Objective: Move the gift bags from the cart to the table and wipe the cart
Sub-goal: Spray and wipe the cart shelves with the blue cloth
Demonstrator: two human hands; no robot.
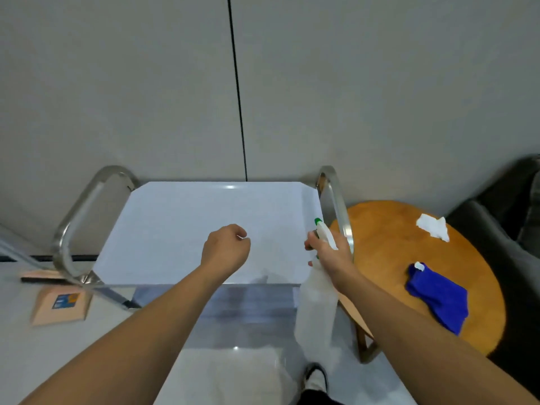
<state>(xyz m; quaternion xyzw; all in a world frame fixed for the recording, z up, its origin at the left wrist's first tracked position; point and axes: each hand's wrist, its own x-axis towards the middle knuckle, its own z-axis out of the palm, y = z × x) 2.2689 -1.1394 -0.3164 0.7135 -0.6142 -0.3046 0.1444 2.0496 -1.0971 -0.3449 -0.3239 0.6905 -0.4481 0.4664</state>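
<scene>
The cart's white top shelf [181, 229] lies bare in front of me, framed by metal handle loops on both sides. My left hand [226, 249] hovers above its middle with fingers curled and nothing in it. My right hand [330, 255] grips the neck of a clear spray bottle [315, 311] with a white and green nozzle, held at the shelf's right edge. On the round wooden table [388, 258] to the right lie a blue cloth [438, 296] and a crumpled white tissue [434, 226]. No gift bags are in view.
A grey wall stands right behind the cart. A flat beige packet [61, 305] lies on the floor at the left, next to a dark strip. A dark chair [502, 229] sits at the far right behind the table. My shoe [315, 378] shows below the cart.
</scene>
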